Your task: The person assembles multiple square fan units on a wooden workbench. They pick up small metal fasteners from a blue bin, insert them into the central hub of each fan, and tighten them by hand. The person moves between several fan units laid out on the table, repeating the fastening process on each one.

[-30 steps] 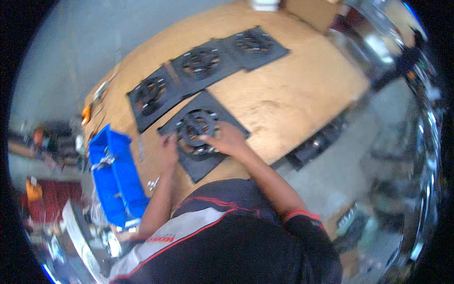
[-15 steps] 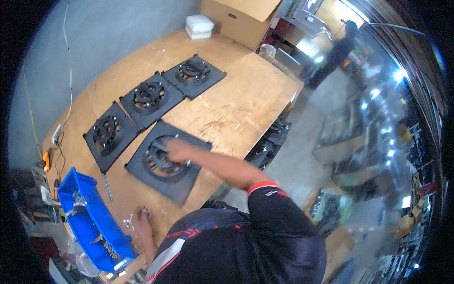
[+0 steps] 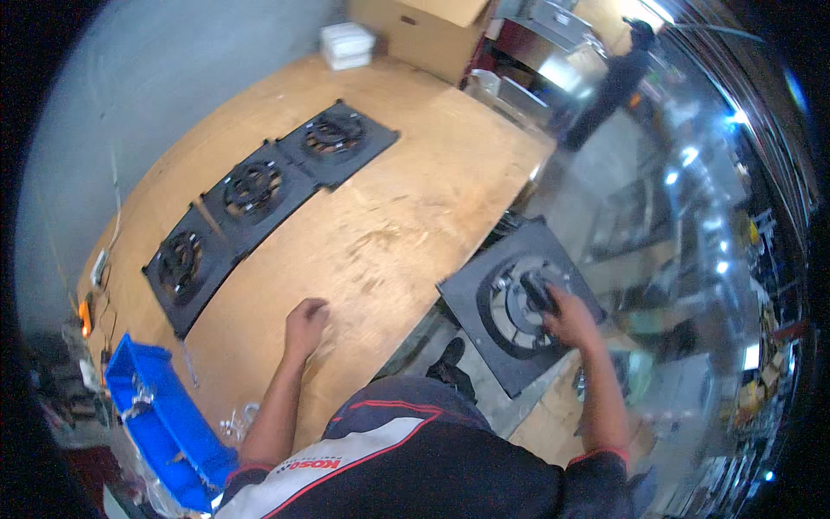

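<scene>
My right hand [image 3: 569, 318] grips the dark middle part of a black square fan panel [image 3: 510, 368] with a round slotted centre. This panel hangs tilted beyond the table's right edge. Above the wooden table [image 3: 389, 259], my left hand [image 3: 307, 327] is loosely curled, thumb apart from the fingers, with nothing visible in it. Three similar panels lie in a slanting row farther back: the near-left panel [image 3: 183, 264], the middle panel [image 3: 255, 190] and the far panel [image 3: 335, 138].
A blue bin [image 3: 160, 424] with small parts stands at the lower left, beside small white pieces [image 3: 233, 426]. White foam blocks [image 3: 346, 45] and a cardboard box [image 3: 424, 39] are at the back. More dark panels sit below the table's right edge. Another person [image 3: 609, 91] stands far right.
My right hand has lifted the nearest panel off the table and carried it right, past the edge. My left hand has moved from beside the blue bin up and right over the table.
</scene>
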The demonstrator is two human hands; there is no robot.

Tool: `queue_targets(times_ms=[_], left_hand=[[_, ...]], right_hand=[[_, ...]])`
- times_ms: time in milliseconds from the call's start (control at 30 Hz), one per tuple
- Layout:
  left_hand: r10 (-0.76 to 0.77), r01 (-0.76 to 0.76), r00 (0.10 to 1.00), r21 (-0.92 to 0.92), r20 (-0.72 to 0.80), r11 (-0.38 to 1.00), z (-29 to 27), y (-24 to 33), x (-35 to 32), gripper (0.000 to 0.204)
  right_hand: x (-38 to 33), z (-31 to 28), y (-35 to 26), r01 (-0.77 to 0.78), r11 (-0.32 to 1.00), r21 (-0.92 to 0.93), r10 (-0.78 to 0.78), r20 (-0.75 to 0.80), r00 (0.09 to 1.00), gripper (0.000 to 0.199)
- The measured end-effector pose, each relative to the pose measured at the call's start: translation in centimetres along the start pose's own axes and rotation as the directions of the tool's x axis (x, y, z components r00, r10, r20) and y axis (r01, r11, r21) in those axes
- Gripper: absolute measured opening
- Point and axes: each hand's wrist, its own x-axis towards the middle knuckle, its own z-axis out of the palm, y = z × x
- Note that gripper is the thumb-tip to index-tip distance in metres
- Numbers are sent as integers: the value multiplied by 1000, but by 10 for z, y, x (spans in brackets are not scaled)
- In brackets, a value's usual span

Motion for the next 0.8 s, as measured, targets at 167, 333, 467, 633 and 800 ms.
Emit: queue_targets(times_ms=[167,333,467,633,800], left_hand=[[207,-308,909,249,361,918,178,114,122,34],[440,-630,767,412,468,658,364,170,260,52],[485,-680,732,559,479,474,486,191,344,67],[350,-580,810,727,470,367,537,190,355,75],[372,-589,804,709,464,388,537,194,358,72]], right_hand=[[-37,38,147,-284,959,-14,283,120,952,63],[-4,98,250,-409,912,39,374,334,865,64],[50,137,313,-358,931,66,297,428,853,65],[161,175,361,-228,963,145,125,512,850,58],[305,170,373,-97,969,226,-24,481,877,59]])
